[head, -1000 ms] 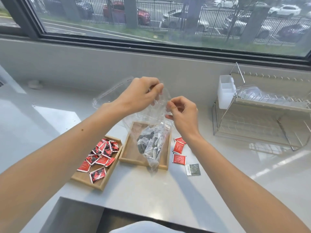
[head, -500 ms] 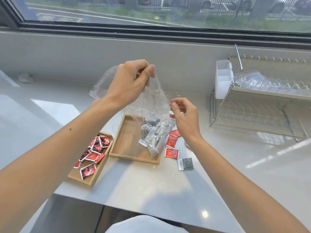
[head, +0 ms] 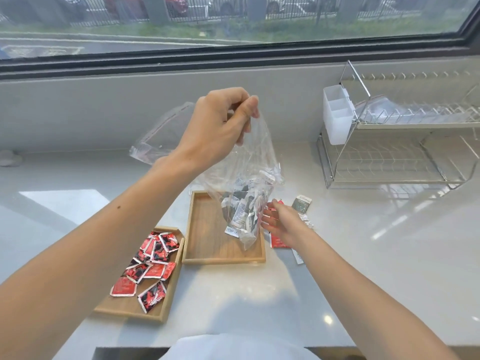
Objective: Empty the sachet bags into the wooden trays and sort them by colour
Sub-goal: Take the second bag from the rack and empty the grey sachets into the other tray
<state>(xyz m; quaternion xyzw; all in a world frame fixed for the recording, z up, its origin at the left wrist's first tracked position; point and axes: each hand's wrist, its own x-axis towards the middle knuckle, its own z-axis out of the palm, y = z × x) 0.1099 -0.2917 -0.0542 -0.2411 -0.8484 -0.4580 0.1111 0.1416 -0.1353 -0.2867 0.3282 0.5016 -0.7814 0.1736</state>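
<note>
Pale glossy counter (head: 363,255). Wooden tray (head: 207,259) sits mid-counter, second tray (head: 124,311) just beside its left corner. Loose red sachets (head: 279,241) and dark sachet (head: 301,203) just right of it. Dish rack (head: 389,162) behind-right, well apart.

Counter (head: 350,255) below a window (head: 233,22). The left tray (head: 124,307), nearest the viewer, holds a pile of sachets (head: 150,266). The right tray (head: 207,245) lies just beside it, farther back. Over the right tray hangs a bag (head: 257,162), pinched at its top by the left hand (head: 218,126), with bagged sachets (head: 246,209) in its lower end. The right hand (head: 283,224) is just right of the bag, above loose sachets (head: 279,242) on the counter. A second bag (head: 158,141) lies behind the left forearm. The dish rack (head: 384,162) stands far right.
</note>
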